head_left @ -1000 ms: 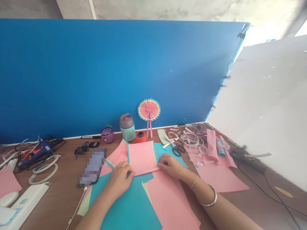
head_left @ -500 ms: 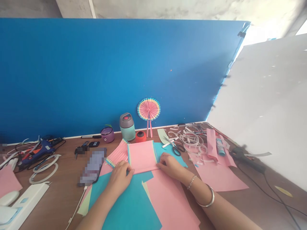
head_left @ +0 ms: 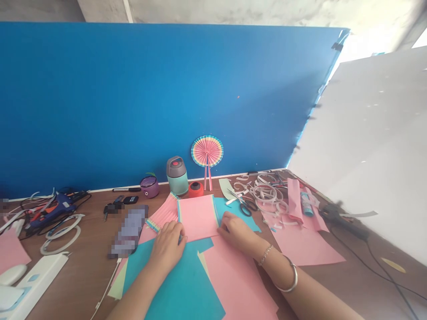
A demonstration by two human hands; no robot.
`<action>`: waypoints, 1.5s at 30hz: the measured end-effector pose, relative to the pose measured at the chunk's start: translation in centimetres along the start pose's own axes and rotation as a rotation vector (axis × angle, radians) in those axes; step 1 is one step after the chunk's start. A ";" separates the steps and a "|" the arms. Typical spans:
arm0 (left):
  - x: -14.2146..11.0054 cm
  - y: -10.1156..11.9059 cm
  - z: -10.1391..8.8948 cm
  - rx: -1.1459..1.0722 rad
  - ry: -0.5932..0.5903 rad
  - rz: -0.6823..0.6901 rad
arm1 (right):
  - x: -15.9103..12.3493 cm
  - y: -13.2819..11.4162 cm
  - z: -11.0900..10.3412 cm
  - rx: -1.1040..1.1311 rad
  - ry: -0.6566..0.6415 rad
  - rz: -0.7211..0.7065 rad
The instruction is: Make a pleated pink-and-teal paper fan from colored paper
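A pink sheet of paper (head_left: pixel 199 216) with blue and yellow strips down its two sides lies flat in front of me. Its near left corner is pinched by my left hand (head_left: pixel 169 243), with the fingers bent and the thumb at the edge. My right hand (head_left: pixel 235 230) is closed at the near right corner, fingertips curled on the border. Left of the sheet lies a pleated pink paper (head_left: pixel 166 212) with similar coloured edges. Blue paper (head_left: pixel 180 284) and larger pink paper (head_left: pixel 240 280) spread beneath my wrists.
A round paper fan (head_left: pixel 207 152) stands against the blue panel, beside a red tape roll (head_left: pixel 195 189) and a teal flask (head_left: pixel 177 178). Scissors (head_left: pixel 246 205) and white strip coils (head_left: pixel 265 193) lie right. A phone (head_left: pixel 130 231), glue gun (head_left: pixel 58 206) and power strip (head_left: pixel 40 284) are left.
Both hands stay at the sheet's near corners, their fingers shifting slightly. The narrow turned-up band along the near edge shows less now.
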State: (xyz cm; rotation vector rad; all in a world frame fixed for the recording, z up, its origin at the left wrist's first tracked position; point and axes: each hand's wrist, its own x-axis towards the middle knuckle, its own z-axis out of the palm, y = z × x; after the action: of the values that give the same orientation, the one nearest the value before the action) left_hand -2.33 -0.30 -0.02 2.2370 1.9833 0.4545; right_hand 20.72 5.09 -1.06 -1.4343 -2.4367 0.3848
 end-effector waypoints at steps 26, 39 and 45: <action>-0.4 -0.1 0.5 0.042 -0.046 0.326 | -1.3 -2.2 0.2 -0.378 -0.050 -0.260; 0.2 -1.4 -0.3 -0.056 -0.095 0.075 | -1.7 -1.6 -1.5 -0.332 -0.086 -0.193; 0.3 -1.8 -0.3 -0.112 -0.115 0.056 | -1.4 -1.2 -1.3 -0.314 -0.093 -0.238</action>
State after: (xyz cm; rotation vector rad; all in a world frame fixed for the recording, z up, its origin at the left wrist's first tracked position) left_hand -4.07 0.21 -0.22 2.2024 1.7982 0.4221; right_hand 20.92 3.37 0.45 -1.2368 -2.8009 0.0147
